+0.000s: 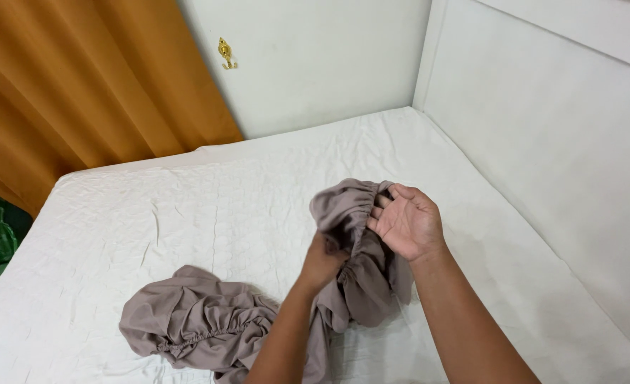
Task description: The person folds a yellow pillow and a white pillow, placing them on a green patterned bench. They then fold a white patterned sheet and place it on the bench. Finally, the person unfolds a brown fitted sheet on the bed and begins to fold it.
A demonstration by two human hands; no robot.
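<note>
- A person stands over a bed (151, 213) covered by a white quilted sheet, seen from above through their own eyes.
- A taupe-grey garment (350, 235) with a gathered, elasticated edge lies on the bed, just right of centre and near the person.
- The left hand (323, 262) is clenched into the cloth, its fingers buried in a bunched fold at the middle of the garment.
- The right hand (408, 222) is turned palm up, fingers curled over the ruffled elastic edge at the garment's top, gripping it there.
- The upper part of the garment is lifted off the sheet between the two hands; the lower part trails down towards the person.
- More of the same grey fabric (190, 320) sits in a crumpled heap on the bed, to the left of the left forearm, and appears to join the held part near the bottom edge.
- An orange curtain (94, 78) hangs at the upper left.
- A pale wall (315, 64) behind the bed carries a small brass hook (225, 53).
- A white panelled headboard (563, 121) rises on the right.
</note>
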